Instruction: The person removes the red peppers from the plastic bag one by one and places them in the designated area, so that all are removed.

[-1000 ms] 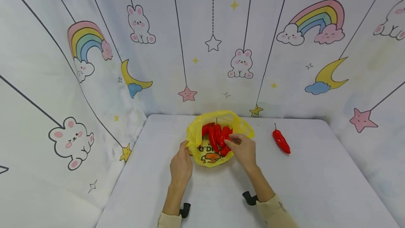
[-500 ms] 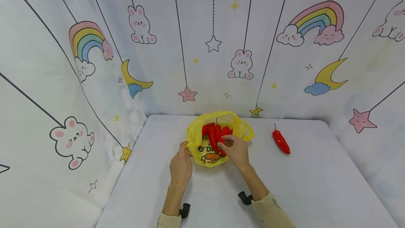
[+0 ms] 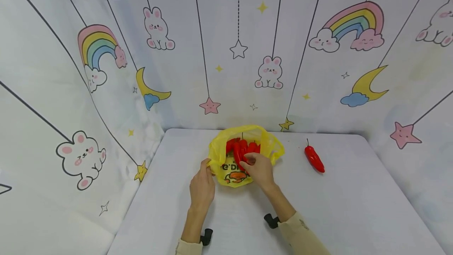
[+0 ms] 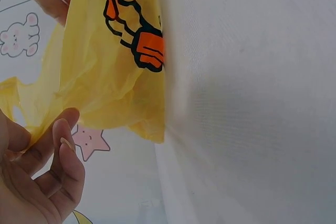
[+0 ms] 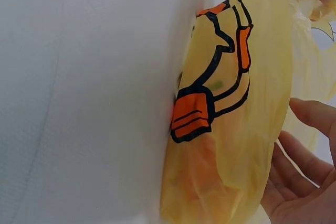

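Black fittings sit at my wrists beside the cuffs of pale beige sleeves, low over a white table. My left hand pinches the near left edge of a yellow plastic bag between thumb and fingers. My right hand reaches into its mouth, thumb and fingers bent at the red peppers inside; whether they pinch one, I cannot tell. The bag lies just ahead of my hands, opening toward me, dark lettering and an orange-and-black figure printed on it. Right of my right hand, outside the bag and well apart from it, a single red pepper lies with its dark stem pointing away from me. Beyond the table hangs a white backdrop of cartoon rabbits, rainbows, moons and stars.
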`<state>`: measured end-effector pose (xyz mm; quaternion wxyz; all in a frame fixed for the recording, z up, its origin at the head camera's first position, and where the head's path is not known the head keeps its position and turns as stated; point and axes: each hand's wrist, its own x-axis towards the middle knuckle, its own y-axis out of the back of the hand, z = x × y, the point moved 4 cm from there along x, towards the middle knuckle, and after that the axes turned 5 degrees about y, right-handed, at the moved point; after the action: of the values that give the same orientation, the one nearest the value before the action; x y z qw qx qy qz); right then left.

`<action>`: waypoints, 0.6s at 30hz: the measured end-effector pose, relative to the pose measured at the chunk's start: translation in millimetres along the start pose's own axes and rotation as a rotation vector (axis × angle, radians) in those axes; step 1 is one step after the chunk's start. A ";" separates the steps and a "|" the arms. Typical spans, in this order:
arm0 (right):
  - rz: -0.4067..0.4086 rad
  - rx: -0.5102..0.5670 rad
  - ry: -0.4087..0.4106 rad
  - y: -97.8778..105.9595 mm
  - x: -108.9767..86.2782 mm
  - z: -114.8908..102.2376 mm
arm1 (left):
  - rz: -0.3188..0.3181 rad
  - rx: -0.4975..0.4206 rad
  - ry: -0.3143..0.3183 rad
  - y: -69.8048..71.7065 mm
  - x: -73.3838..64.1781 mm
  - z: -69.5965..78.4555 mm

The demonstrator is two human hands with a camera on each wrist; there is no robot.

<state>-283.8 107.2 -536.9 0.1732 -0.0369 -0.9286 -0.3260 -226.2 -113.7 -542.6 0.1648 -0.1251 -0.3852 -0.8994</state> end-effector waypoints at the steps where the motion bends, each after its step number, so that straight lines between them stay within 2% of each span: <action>1: -0.003 -0.007 0.002 -1.3 0.7 -0.3 | 0.001 -0.002 -0.001 0.3 -0.1 -0.2; 9: -0.049 -0.027 0.005 -12.6 3.3 -0.5 | 0.022 -0.008 -0.012 2.3 -0.2 1.3; 18: -0.073 -0.085 -0.003 -25.3 5.0 5.6 | 0.016 0.001 -0.002 2.5 -1.1 1.0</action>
<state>-294.7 90.6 -554.1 0.1580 -0.0107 -0.9150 -0.3712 -224.1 -114.3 -540.7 0.1718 -0.1289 -0.3849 -0.8976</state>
